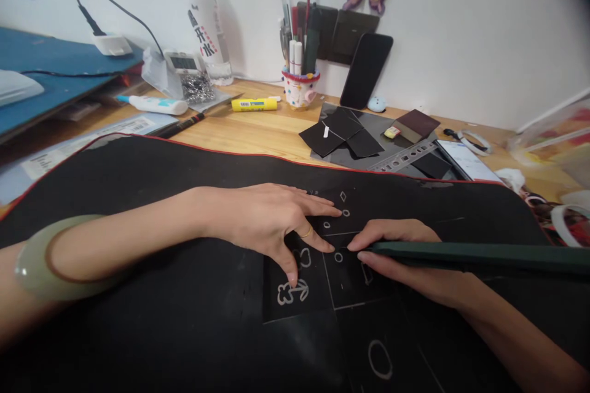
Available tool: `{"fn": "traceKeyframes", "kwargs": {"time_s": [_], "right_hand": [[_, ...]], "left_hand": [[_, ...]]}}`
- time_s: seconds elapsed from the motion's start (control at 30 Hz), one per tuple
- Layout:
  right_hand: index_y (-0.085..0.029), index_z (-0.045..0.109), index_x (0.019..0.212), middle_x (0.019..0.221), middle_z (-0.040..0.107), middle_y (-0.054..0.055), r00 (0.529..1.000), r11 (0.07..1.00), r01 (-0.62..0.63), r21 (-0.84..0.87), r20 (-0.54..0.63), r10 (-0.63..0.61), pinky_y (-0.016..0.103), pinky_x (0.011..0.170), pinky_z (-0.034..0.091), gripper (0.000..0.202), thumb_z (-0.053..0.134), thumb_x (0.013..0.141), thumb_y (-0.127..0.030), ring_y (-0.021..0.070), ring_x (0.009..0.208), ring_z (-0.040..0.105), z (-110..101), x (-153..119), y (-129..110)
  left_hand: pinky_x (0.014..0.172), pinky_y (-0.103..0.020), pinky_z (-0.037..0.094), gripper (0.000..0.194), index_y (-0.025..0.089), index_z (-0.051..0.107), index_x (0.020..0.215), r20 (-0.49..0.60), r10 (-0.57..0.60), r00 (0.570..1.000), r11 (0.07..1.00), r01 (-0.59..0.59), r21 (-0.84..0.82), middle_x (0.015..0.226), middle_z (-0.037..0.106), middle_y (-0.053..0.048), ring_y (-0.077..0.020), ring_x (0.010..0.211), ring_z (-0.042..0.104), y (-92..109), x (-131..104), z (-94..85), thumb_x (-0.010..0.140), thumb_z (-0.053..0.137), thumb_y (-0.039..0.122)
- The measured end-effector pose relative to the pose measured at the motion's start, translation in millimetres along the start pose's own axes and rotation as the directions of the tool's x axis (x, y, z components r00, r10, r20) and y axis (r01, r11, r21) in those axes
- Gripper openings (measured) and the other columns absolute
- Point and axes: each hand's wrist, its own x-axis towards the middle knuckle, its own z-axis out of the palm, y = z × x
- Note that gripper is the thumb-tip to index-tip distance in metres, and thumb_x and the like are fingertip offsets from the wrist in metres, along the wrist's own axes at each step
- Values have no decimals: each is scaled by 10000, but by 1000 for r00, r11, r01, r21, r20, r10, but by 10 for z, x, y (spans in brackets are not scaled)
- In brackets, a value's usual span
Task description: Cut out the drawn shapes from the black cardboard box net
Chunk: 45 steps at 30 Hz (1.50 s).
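My left hand [281, 215] lies palm down with its fingers spread, pressing on black paper [299, 310] marked with pale outlines. Under its thumb is a drawn flower shape, and small circles and a diamond show around the fingertips. A dark green pencil [461, 252] is pinched between the thumb and fingers of my right hand [410, 252]. Its tip touches or hovers over the paper just right of a small circle; I cannot tell which. The paper rests on a black mat [152, 313] with a red edge. A larger circle is drawn nearer to me.
Behind the mat lie black paper pieces [343, 129], a stencil ruler [405, 156] and a yellow glue stick [254, 104]. A pen cup [300, 87], a leaning phone [366, 70] and a water bottle [207, 24] stand along the wall. A bangle [59, 258] circles my left forearm.
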Motion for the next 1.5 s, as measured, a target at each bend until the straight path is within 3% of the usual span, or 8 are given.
{"fn": "traceKeyframes", "kwargs": {"time_s": [0.23,0.5,0.8,1.1,1.5], "right_hand": [[-224,640,854,743,673,-7,1000,998,13,-54,-8,-14,186,572,464,114,546,790,-232,110,654,624,-5,-2,-12],[-210,612,807,716,670,-21,975,974,161,-156,-129,-182,176,564,456,145,509,768,-115,94,625,629,105,-36,-110],[-217,583,845,739,667,-23,958,951,205,-232,-151,-243,178,593,464,154,509,776,-101,94,659,636,165,-89,-93],[-226,600,811,736,675,-26,957,969,129,-211,-229,-177,180,596,473,146,505,774,-122,98,657,640,199,-108,-138],[-236,608,830,742,684,-25,962,964,122,-236,-211,-174,194,603,490,169,501,768,-120,108,642,645,196,-99,-165]], "left_hand": [[994,-340,330,520,300,526,1193,-6,-15,1000,1000,15,-13,1422,286,-67,-231,1290,289,5,1,-2,717,622,484],[1008,-355,306,523,322,509,1205,-16,1,1000,1000,-1,-21,1425,283,-47,-237,1287,294,-18,-8,14,722,608,498],[1010,-353,292,506,334,473,1225,18,-21,1000,1000,21,-6,1430,270,-49,-182,1308,249,-4,-18,5,756,566,499],[1015,-362,284,508,347,473,1221,9,-33,999,999,33,-8,1434,263,-35,-188,1305,256,-2,-26,19,748,573,502],[1028,-389,260,486,312,491,1217,10,-32,999,999,32,-21,1431,268,-58,-206,1303,262,24,-36,-11,767,564,481]]}}
